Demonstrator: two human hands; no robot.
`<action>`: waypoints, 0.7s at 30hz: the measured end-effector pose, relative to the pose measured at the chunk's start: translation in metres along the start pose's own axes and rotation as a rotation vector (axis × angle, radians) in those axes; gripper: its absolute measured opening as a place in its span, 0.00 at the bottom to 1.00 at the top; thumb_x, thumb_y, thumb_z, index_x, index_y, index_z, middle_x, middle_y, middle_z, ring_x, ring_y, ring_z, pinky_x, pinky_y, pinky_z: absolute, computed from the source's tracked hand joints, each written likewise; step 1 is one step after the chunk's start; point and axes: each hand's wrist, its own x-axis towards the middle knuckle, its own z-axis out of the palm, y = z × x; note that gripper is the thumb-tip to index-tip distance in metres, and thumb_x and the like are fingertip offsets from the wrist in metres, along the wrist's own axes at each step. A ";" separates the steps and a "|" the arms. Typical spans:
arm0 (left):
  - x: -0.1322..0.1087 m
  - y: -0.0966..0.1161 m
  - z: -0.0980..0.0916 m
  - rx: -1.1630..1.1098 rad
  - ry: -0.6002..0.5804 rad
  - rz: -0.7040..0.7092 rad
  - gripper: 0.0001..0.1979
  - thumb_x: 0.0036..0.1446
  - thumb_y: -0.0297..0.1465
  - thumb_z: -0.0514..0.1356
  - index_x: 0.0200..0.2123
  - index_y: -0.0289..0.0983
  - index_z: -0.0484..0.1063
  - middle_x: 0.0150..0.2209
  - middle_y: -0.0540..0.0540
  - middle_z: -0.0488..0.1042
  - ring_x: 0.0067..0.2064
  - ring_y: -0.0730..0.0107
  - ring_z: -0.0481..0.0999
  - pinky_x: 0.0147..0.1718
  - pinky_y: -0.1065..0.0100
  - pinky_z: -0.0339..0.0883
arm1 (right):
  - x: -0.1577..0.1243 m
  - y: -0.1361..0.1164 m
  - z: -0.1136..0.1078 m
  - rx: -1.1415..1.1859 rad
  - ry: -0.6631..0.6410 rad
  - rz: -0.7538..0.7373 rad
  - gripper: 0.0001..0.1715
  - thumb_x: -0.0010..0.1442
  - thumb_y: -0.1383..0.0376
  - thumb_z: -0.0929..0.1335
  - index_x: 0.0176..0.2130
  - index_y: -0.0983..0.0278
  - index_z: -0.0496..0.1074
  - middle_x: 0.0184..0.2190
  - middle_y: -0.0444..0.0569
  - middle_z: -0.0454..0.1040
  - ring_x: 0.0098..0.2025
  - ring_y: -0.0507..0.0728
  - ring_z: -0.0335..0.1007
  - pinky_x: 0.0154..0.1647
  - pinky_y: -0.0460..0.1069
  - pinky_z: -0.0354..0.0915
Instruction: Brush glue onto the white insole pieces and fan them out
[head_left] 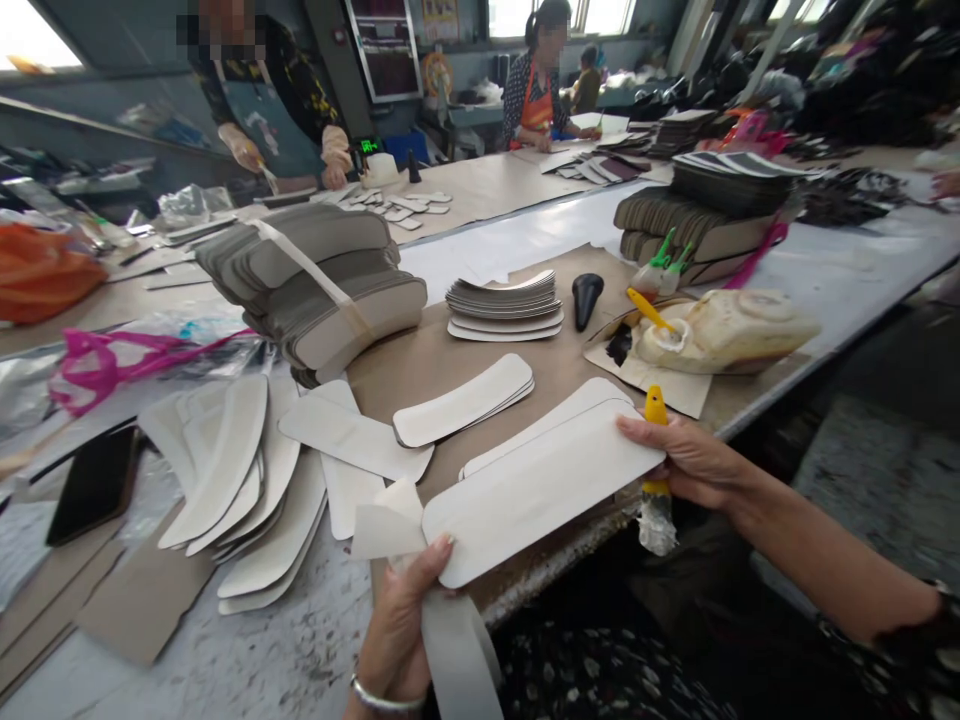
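My left hand [397,620] is closed on the near end of a long white curved piece [540,485], thumb on top, with a grey strip [459,650] hanging below it. My right hand [694,460] grips the far end of that same piece and also holds a yellow-handled glue brush [655,470], bristles pointing down. More white pieces [465,400] lie on the brown paper [442,355] just beyond. A glue-crusted pot [724,330] with another yellow brush [649,310] stands to the right.
A fan of white pieces [240,480] lies at the left beside a black phone [94,485]. Bundled grey stacks [322,285], a small stack [506,305], a black object [586,298] and striped piles [697,225] sit farther back. Two people work at the far side.
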 end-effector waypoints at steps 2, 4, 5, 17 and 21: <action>0.004 -0.005 -0.005 -0.078 -0.010 -0.073 0.11 0.37 0.26 0.67 0.29 0.33 0.71 0.21 0.49 0.73 0.18 0.78 0.69 0.18 0.77 0.64 | 0.001 0.002 0.001 0.100 0.010 0.034 0.18 0.38 0.61 0.75 0.23 0.67 0.65 0.14 0.38 0.62 0.12 0.42 0.51 0.07 0.37 0.49; 0.007 -0.008 -0.009 -0.124 -0.016 -0.125 0.12 0.38 0.27 0.67 0.30 0.35 0.73 0.20 0.49 0.73 0.18 0.76 0.70 0.19 0.76 0.66 | 0.002 0.004 0.002 0.152 0.000 0.050 0.18 0.38 0.62 0.75 0.24 0.68 0.65 0.14 0.38 0.62 0.12 0.42 0.52 0.07 0.37 0.49; 0.007 -0.010 -0.010 -0.139 -0.024 -0.142 0.11 0.38 0.27 0.67 0.29 0.35 0.73 0.20 0.49 0.73 0.18 0.76 0.70 0.18 0.77 0.66 | 0.003 0.004 0.002 0.164 -0.008 0.052 0.18 0.38 0.62 0.75 0.24 0.68 0.66 0.15 0.39 0.63 0.13 0.42 0.52 0.07 0.37 0.50; 0.011 -0.010 0.003 0.079 0.028 0.069 0.16 0.33 0.34 0.68 0.29 0.35 0.72 0.18 0.52 0.69 0.16 0.78 0.63 0.13 0.76 0.58 | 0.009 -0.015 -0.003 0.079 -0.071 -0.064 0.21 0.43 0.54 0.72 0.23 0.68 0.64 0.12 0.38 0.62 0.11 0.42 0.51 0.09 0.38 0.51; 0.016 -0.011 -0.006 0.283 0.035 0.131 0.17 0.30 0.38 0.69 0.20 0.33 0.69 0.13 0.50 0.65 0.15 0.77 0.62 0.14 0.74 0.57 | 0.015 -0.026 -0.009 -0.106 -0.086 -0.160 0.23 0.45 0.51 0.70 0.22 0.68 0.63 0.13 0.38 0.60 0.12 0.42 0.51 0.09 0.38 0.49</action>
